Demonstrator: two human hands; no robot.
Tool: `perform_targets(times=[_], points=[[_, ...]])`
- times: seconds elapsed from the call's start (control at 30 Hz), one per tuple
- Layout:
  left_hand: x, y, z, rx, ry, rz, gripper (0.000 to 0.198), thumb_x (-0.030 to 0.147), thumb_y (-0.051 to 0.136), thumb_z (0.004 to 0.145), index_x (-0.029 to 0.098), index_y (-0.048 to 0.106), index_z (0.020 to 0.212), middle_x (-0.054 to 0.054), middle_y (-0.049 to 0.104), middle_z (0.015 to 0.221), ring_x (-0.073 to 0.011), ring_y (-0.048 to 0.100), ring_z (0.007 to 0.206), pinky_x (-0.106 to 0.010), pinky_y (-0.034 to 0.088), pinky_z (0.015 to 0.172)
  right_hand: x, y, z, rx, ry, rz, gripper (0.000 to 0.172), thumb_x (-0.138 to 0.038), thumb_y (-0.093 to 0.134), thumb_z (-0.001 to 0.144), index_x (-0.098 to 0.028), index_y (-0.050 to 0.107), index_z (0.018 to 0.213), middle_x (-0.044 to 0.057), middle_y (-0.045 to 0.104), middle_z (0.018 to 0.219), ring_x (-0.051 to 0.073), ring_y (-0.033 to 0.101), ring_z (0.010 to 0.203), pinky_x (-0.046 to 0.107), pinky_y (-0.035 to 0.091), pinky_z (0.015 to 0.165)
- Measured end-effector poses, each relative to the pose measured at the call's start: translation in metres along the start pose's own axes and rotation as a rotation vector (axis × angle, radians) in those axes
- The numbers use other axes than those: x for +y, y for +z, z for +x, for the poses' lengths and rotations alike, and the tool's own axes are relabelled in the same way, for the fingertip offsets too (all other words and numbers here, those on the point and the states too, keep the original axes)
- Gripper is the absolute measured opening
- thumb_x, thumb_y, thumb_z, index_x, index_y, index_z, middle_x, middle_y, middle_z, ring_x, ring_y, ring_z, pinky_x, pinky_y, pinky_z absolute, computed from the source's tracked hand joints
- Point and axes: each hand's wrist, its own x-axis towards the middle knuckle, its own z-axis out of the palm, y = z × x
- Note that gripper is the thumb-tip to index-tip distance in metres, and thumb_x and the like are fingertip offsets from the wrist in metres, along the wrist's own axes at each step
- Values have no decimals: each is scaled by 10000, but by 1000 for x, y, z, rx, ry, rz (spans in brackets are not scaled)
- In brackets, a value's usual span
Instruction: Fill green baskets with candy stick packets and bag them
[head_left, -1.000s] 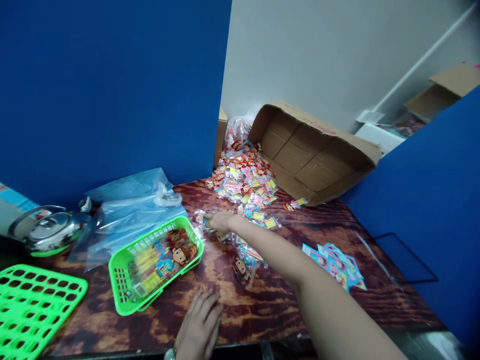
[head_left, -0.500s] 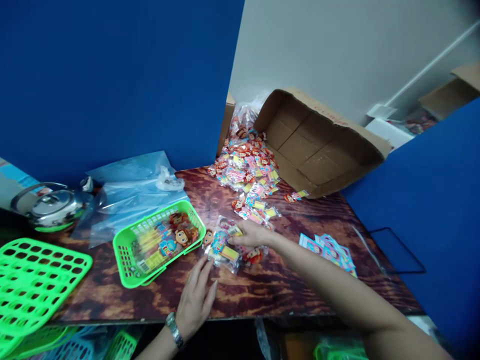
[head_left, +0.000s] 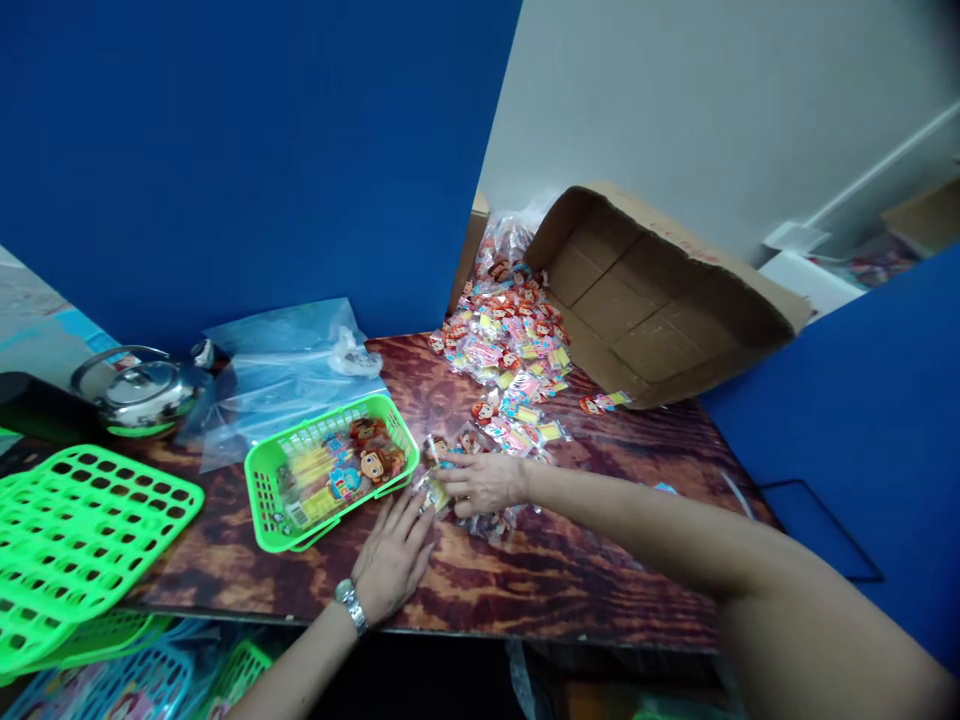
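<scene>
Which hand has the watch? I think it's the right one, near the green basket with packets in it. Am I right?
Not quite: it's the left hand. The head view shows the watch on that wrist, near the green basket with packets in it.

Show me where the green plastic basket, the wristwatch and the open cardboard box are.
Green plastic basket (head_left: 259, 495), head view: on its left end wall.
Wristwatch (head_left: 355, 610), head view: on its metal band.
Open cardboard box (head_left: 637, 300), head view: on its inside surface.
</scene>
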Motion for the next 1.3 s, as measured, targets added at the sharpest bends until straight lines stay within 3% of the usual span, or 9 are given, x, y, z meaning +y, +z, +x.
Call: perform_targets(times=[0.17,0.27,0.4,0.57,0.73,0.83,0.97,1.1,1.3], points=[[3,1,2,-15,-10,35,443,260,462,869,145,469,1297,-132,462,1377,-303,355,1309,-488,348,1031,-1,-13,-6,-166,281,23,190,-138,405,914,-198,573,979,44,602,811,156,565,784,421,366,923],[4,1,3,-3,-2,56,434,255,466,863,134,483,1279,-144,482,1354,-317,367,1296,-500,358,1019,5,-17,0,-270,442,113,161,-174,479,869,-159,573,998,103,602,962,188,558,881,379,409,840],[5,-1,1,31,-5,44,418,229,470,853,139,498,1260,-160,474,1348,-318,373,1286,-505,360,1015,14,-12,11,-255,401,164,293,-257,582,788,-158,563,1063,158,483,1266,279,431,1170,433,354,925],[6,-3,-5,67,-61,9,417,228,493,846,170,499,1260,-157,538,1245,-310,469,1189,-519,375,1000,14,-14,12,-262,481,184,348,-215,522,817,-171,511,1162,112,596,1021,225,532,958,488,306,951],[5,-5,-10,95,-120,-128,406,198,461,863,147,450,1265,-143,544,1248,-279,478,1192,-495,390,1011,0,-26,22,-280,477,273,280,-313,552,815,-178,565,1060,101,600,991,216,528,934,462,321,932],[8,-12,-12,136,-274,-278,392,195,431,884,145,411,1272,-158,502,1280,-240,473,1208,-427,425,1000,-7,-22,33,-319,449,238,320,-349,642,738,-190,589,1010,139,535,1165,260,495,1037,453,339,897],[15,-24,-14,151,-387,-411,615,286,487,874,148,214,1407,-189,362,1393,-257,375,1301,-434,407,1022,-10,-18,41,-347,489,169,390,-294,590,786,-191,505,1152,136,587,1080,229,561,874,405,383,777],[21,-22,-14,235,-452,-490,836,372,587,815,162,83,1448,-196,326,1425,-290,360,1314,-458,399,1022,-24,-26,58,-213,505,134,384,-205,401,918,-215,372,1301,69,640,885,203,561,814,377,364,752],[15,-5,-25,248,-440,-521,746,235,475,865,200,28,1460,-183,446,1360,-243,529,1183,-373,486,923,-56,-32,79,-150,646,170,386,-333,477,905,-103,437,1213,99,628,892,229,537,867,391,361,787]])
